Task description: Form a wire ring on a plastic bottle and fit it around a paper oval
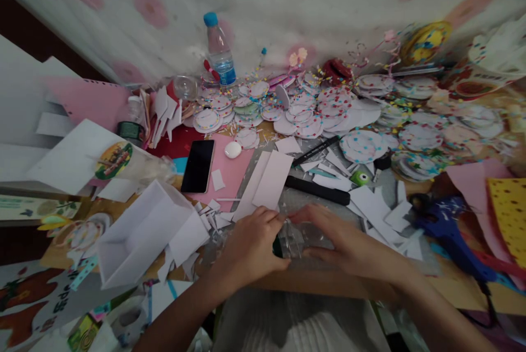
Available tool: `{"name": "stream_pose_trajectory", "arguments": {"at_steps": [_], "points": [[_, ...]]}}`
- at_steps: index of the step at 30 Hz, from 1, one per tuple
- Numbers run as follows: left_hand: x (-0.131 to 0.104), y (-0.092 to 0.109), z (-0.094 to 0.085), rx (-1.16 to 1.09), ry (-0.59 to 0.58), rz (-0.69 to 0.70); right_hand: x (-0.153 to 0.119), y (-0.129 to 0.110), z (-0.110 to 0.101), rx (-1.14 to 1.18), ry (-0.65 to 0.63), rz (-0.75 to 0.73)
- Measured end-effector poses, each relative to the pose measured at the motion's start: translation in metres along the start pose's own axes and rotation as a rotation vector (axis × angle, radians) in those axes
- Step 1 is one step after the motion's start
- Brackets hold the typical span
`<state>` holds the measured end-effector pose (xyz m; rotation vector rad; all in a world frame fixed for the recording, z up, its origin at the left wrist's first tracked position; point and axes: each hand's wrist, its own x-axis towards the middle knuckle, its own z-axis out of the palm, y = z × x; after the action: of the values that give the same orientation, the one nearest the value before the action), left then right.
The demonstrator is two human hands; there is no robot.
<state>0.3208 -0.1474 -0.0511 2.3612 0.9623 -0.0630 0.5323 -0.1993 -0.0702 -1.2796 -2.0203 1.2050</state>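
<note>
Near the front edge of the desk, both hands are round a clear, shiny plastic thing, whose exact kind I cannot make out. My left hand is closed on its left end, where a dark green patch shows beside the thumb. With fingers curved, my right hand grips the right end between thumb and fingers. Just beyond the hands lie white card strips and a black-handled tool. A black pen-like cutter rests behind that tool.
A white open box stands at left, with a phone on pink paper. Round decorated card pieces crowd the back beside a water bottle. At right lies a blue glue gun; paper scraps litter the mat.
</note>
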Motion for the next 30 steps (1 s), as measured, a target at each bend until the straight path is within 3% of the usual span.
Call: {"name": "stream_pose_trajectory", "arguments": {"at_steps": [30], "points": [[-0.003,0.001,0.003,0.02,0.018,0.003,0.003,-0.007,0.006,-0.087,0.076,0.029]]}}
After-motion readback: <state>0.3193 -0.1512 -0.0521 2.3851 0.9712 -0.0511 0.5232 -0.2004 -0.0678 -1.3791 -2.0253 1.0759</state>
